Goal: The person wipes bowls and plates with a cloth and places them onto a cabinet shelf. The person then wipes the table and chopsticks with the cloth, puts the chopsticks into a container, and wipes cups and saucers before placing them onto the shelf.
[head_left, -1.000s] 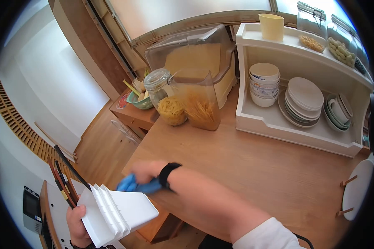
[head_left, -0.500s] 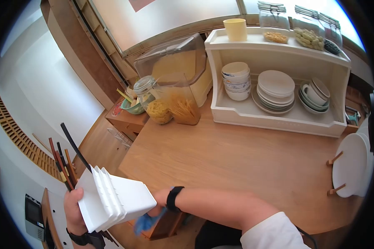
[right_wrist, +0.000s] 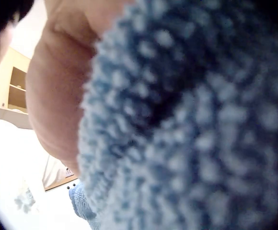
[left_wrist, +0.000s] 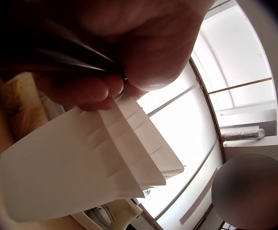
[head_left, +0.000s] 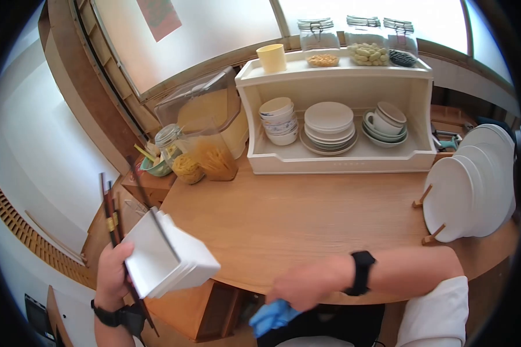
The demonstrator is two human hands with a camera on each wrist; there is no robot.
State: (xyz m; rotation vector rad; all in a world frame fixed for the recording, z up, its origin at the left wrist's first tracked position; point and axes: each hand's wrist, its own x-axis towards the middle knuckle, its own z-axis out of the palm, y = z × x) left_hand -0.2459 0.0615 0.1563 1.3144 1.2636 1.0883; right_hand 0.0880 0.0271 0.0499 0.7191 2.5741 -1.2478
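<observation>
Head view: my right hand (head_left: 312, 282), clutching the blue cloth (head_left: 272, 317), has swung rightward from the white containers (head_left: 188, 263) my left hand (head_left: 113, 266) grips with chopsticks (head_left: 111, 220); the rack (head_left: 341, 166) lettering is illegible. Left wrist view: my fingers (left_wrist: 87, 92) curl beside the containers. Right wrist view: cloth fills my grasp.

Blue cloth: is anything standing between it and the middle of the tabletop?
Nothing visible does. The right hand grips the blue cloth at the near edge of the tabletop; beyond that hand, no object shows on the way. The white containers, in the left hand, are off to the left.
</observation>
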